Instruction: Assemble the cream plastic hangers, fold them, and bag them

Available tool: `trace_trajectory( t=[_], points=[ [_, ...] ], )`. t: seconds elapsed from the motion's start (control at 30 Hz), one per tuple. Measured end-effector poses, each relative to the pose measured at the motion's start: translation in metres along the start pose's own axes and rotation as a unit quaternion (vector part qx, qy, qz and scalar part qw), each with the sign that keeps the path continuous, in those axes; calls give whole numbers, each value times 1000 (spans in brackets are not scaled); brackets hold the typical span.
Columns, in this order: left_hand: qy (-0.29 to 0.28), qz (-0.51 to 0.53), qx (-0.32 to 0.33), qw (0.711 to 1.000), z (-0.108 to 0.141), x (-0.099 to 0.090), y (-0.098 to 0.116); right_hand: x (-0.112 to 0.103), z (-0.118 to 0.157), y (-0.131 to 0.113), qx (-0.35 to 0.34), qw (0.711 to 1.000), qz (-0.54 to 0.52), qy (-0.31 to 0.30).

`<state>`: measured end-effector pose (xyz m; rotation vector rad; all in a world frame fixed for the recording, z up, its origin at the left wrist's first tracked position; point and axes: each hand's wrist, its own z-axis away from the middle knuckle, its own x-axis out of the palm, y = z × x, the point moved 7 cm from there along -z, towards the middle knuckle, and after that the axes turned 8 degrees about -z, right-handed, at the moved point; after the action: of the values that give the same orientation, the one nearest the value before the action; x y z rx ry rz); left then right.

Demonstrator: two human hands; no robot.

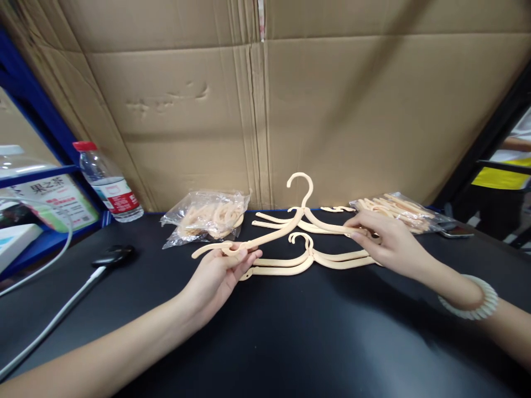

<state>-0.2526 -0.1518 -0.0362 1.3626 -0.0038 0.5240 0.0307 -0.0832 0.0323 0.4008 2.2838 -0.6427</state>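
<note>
A cream plastic hanger (305, 209) with its hook upright is held above the black table between my two hands. My left hand (219, 271) is closed on its left arm, where a curved cream piece (207, 248) sticks out to the left. My right hand (388, 243) pinches the end of the right arm; its fingertips partly hide that end. Below the held hanger lie two more hangers (286, 271) side by side on the table. Behind it rest loose cream arms (269, 221), partly covered by the held hanger.
A clear bag of cream hooks (211, 215) lies at the back left, and a bag of cream strips (398, 210) at the back right beside a phone (456, 233). A bottle (112, 185), black device (112, 255) and white cable (53, 320) are left. Cardboard (352, 99) stands behind.
</note>
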Motion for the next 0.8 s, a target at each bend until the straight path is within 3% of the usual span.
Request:
trace_trajectory(
  t=[0.1, 0.17, 0.23, 0.27, 0.33, 0.37, 0.4, 0.43, 0.5, 0.63, 0.8],
  points=[
    [-37, -47, -6, 998, 10, 7, -5, -6, -2, 7, 42, 999, -12, -19],
    [-108, -145, 22, 983, 22, 18, -8, -9, -2, 11, 70, 997, -28, -36],
    [-212, -293, 128, 924, 40, 35, -4, -10, -1, 15, 100, 991, -55, -65],
    [-252, -370, 221, 866, 52, 44, 0, -9, 0, 17, 121, 987, -70, -85],
    [-325, -498, 406, 693, 82, 60, 2, -5, 4, 21, 172, 971, -100, -134],
    [-345, -540, 470, 607, 94, 64, -1, -1, 6, 23, 198, 960, -114, -161],
    [-356, -569, 510, 539, 102, 66, -5, 2, 9, 24, 218, 949, -126, -190],
    [-356, -591, 529, 496, 106, 67, -7, 6, 11, 23, 228, 939, -134, -219],
    [-335, -619, 532, 471, 104, 67, -8, 11, 13, 18, 209, 933, -129, -263],
    [-319, -638, 507, 484, 95, 67, -9, 15, 14, 13, 122, 945, -65, -297],
    [-331, -642, 481, 497, 89, 65, -12, 23, 20, 19, 109, 934, -44, -339]
  ],
)
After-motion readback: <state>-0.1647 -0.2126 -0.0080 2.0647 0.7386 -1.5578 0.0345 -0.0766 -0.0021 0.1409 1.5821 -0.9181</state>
